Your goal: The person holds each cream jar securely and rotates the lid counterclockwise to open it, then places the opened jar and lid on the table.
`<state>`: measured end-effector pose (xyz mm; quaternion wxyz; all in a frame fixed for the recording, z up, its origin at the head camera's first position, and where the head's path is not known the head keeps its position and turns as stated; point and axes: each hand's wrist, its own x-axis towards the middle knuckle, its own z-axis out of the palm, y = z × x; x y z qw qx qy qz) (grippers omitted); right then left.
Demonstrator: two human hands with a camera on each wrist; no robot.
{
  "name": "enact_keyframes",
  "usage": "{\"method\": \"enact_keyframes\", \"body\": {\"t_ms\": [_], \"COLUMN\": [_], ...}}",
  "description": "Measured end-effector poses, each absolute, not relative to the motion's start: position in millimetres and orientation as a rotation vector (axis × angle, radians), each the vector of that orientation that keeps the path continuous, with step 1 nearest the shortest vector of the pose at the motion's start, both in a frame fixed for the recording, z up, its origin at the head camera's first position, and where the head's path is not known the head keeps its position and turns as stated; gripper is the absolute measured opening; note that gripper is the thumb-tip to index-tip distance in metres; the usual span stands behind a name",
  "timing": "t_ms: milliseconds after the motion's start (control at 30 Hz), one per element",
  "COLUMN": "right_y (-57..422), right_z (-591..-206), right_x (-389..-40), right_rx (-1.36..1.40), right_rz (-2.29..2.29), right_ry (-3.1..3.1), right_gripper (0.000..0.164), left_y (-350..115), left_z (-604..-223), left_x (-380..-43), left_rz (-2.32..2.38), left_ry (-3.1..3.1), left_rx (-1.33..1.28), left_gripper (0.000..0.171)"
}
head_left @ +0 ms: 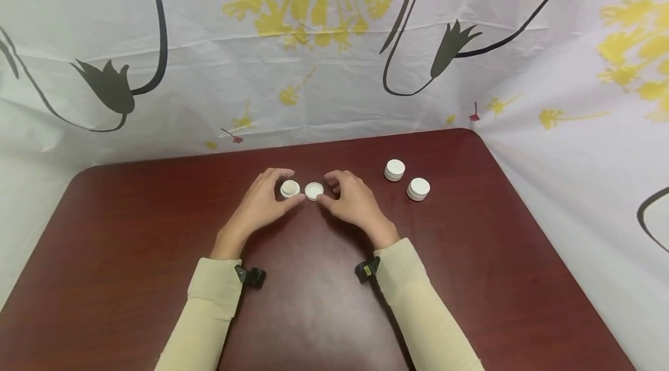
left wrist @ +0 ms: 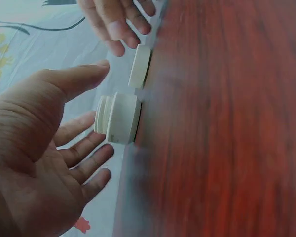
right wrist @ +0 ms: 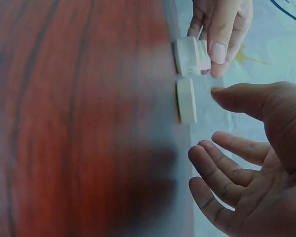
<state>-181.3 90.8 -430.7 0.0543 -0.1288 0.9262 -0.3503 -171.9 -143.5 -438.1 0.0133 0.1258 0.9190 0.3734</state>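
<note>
A small white jar (head_left: 290, 188) stands uncapped on the table, its threaded neck showing in the left wrist view. Just right of it lies a round white lid (head_left: 314, 191), hollow side up. Around the jar's left side my left hand (head_left: 263, 198) spreads its thumb and fingers, holding nothing. My right hand (head_left: 353, 200) is beside the lid, thumb close to its near edge and fingers relaxed. In the right wrist view a gap shows between that thumb and the lid (right wrist: 186, 101).
Two more white jars with lids on, one (head_left: 394, 170) farther back and one (head_left: 418, 189) nearer, stand to the right of my right hand. The dark red table (head_left: 130, 231) ends at the back against a white patterned cloth (head_left: 334, 86).
</note>
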Motion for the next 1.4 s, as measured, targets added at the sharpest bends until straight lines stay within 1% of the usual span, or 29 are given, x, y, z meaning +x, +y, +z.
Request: {"method": "enact_keyframes", "body": {"t_ms": [200, 333, 800, 1167, 1400], "right_y": [105, 115, 155, 193, 210], "right_z": [-419, -412, -408, -409, -410], "right_x": [-178, -175, -166, -159, -157], "right_rx": [-0.388, -0.391, -0.358, -0.242, -0.134], "right_rz": [-1.116, -1.095, -1.037, -1.067, -0.991], "right_ry": [2.875, 2.927, 3.023, 3.089, 3.127], "right_gripper": [0.037, 0.035, 0.035, 0.037, 0.04], "left_y": [-128, -116, -80, -59, -50], "left_z": [-434, -431, -432, -433, -436], "left_x": [-173, -174, -169, -171, -170], "left_rz": [1.261, 1.292, 1.217, 1.193, 1.176], "left_ry": [2.845, 2.831, 2.739, 2.746, 2.766], "left_rx": [0.458, 0.518, 0.677, 0.728, 0.751], "left_gripper": [0.057, 0.054, 0.055, 0.053, 0.053]}}
